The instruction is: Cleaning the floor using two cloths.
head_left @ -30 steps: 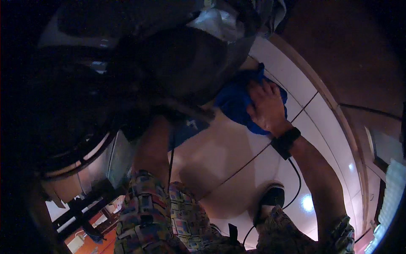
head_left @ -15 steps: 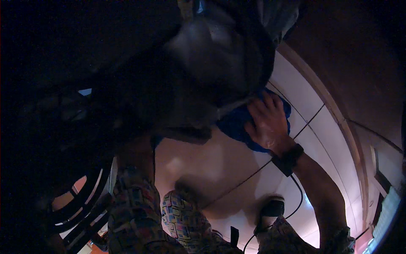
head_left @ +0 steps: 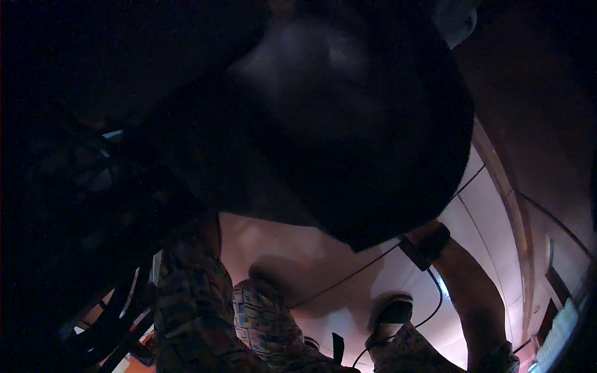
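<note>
A large dark, smooth mass, perhaps cloth, hangs across the middle and upper part of the view. Behind its lower right edge my right hand disappears; only the base of the hand and the wrist, wearing a black band, show. Its fingers and anything under them are hidden. On the left, my patterned sleeve runs up into deep shadow, and my left hand cannot be seen. Below the dark mass lies the pale tiled floor.
A dark shoe and patterned trouser legs stand on the tiles. A thin black cable curves beside my right forearm. Black curved bars are at the lower left. A brown edge strip borders the floor at right.
The dark mass now reaches lower and farther right. It covers the blue cloth and the fingers of my right hand, which lay spread on that cloth before.
</note>
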The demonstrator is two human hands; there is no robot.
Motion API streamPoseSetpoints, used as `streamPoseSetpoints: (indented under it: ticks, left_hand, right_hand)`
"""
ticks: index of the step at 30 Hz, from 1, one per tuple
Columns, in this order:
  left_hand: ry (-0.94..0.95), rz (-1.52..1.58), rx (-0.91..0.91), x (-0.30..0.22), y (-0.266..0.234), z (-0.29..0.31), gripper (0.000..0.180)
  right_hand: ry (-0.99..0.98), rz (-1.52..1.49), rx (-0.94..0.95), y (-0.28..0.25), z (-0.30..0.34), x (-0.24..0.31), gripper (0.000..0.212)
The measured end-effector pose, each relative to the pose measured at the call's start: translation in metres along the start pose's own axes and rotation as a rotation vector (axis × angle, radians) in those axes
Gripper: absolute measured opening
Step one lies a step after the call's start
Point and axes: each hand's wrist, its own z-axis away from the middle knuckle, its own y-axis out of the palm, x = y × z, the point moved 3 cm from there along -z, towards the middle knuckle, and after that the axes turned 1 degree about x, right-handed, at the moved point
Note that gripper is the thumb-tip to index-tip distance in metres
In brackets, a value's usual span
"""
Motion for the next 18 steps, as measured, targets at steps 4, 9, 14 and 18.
streamPoseSetpoints:
  ticks: [4,9,14,18]
  left_hand:
    - [-0.008,-0.002,-0.004,0.001,-0.003,0.004,0.051]
    - [-0.003,0.004,-0.001,-0.001,-0.007,0.005,0.052]
    - [0.001,0.006,0.021,-0.007,-0.012,0.018,0.052]
    - [0.000,0.007,0.033,-0.015,-0.014,0.024,0.052]
  right_hand:
    - [0.005,0.046,0.017,0.003,0.002,0.000,0.051]
    - [-0.021,0.076,-0.033,0.005,-0.002,0.006,0.050]
    - [0.001,0.050,-0.021,0.000,-0.001,0.005,0.045]
    - [0.031,-0.079,-0.020,0.011,0.010,-0.005,0.046]
